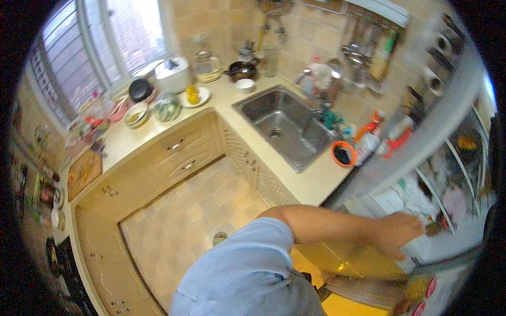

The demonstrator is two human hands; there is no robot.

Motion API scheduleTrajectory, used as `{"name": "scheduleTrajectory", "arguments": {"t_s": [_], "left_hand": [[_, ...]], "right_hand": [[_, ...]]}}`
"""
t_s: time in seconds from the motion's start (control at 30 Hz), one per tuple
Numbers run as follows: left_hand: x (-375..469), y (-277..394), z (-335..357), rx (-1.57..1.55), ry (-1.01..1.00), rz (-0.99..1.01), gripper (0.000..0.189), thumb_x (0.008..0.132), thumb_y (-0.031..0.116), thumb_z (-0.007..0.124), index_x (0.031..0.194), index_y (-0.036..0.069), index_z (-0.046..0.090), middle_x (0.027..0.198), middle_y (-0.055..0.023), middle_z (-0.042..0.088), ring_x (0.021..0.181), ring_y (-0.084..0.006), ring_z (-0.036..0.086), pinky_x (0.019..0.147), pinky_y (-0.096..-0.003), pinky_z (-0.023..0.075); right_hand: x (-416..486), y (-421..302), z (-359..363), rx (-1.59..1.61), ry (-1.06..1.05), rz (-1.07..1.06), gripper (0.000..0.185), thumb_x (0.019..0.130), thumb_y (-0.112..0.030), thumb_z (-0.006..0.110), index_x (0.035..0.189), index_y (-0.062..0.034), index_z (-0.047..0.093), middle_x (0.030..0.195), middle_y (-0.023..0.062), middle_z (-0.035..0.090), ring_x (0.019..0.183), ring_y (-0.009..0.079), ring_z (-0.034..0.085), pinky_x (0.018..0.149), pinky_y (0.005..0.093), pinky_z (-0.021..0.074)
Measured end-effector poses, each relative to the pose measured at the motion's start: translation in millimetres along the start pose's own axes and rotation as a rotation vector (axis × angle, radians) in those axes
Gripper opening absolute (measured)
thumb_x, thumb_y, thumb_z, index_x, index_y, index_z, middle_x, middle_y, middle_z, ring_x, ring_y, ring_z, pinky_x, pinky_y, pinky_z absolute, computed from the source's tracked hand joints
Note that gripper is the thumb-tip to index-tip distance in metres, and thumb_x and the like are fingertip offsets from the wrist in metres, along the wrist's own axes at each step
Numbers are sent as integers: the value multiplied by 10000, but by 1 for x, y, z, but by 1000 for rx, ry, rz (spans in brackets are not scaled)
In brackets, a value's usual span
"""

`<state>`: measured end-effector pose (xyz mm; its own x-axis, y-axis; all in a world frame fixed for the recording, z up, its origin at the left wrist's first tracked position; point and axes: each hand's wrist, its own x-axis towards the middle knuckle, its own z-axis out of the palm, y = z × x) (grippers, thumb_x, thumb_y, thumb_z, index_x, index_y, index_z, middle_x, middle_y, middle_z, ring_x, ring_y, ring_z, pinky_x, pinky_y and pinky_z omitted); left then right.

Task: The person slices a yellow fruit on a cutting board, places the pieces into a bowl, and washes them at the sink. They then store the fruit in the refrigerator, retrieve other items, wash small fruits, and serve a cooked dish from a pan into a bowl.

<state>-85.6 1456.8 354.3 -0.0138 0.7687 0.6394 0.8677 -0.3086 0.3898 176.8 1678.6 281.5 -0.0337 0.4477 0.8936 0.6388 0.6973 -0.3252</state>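
My left hand, motion-blurred, reaches from a light blue sleeve into an open refrigerator at the right. Its fingertips are at a small dark item by the front of a shelf or drawer; whether they grip it cannot be told. A white plastic bag lies just above the hand, and a pinkish bag is beyond it. My right hand is out of view.
A steel sink is set into the pale counter, with an orange-rimmed container at its near corner. Along the window stand a plate with yellow items, bowls and a wrapped green vegetable. A cutting board lies at left.
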Motion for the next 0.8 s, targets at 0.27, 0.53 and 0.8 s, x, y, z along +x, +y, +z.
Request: {"name": "scheduleTrajectory", "arguments": {"t_s": [0.27,0.53,0.8], "left_hand": [[-357,-8,-138,-15,231,-921,526,843,324,657,1244,15,517,1221,-202,563,1101,-331,567,936,-387,459],[-636,100,-273,-144,739,-1632,528,850,332,645,1270,41,511,1208,-148,586,1023,-249,598,885,-352,478],[-752,76,-371,-339,1356,-1617,470,889,320,617,1263,60,496,1129,-56,583,932,-175,580,796,-343,481]], "right_hand": [[-157,-144,4,245,-208,-67,424,918,-302,586,1204,5,529,1128,144,595,1043,252,567,921,375,444],[-414,-289,-21,272,-1722,212,398,919,-279,591,1202,-5,542,1134,132,597,1057,243,561,938,366,437],[-409,-622,-23,1232,-2212,-36,355,894,-176,585,1200,-3,538,1142,105,602,1042,210,582,931,344,447]]}}
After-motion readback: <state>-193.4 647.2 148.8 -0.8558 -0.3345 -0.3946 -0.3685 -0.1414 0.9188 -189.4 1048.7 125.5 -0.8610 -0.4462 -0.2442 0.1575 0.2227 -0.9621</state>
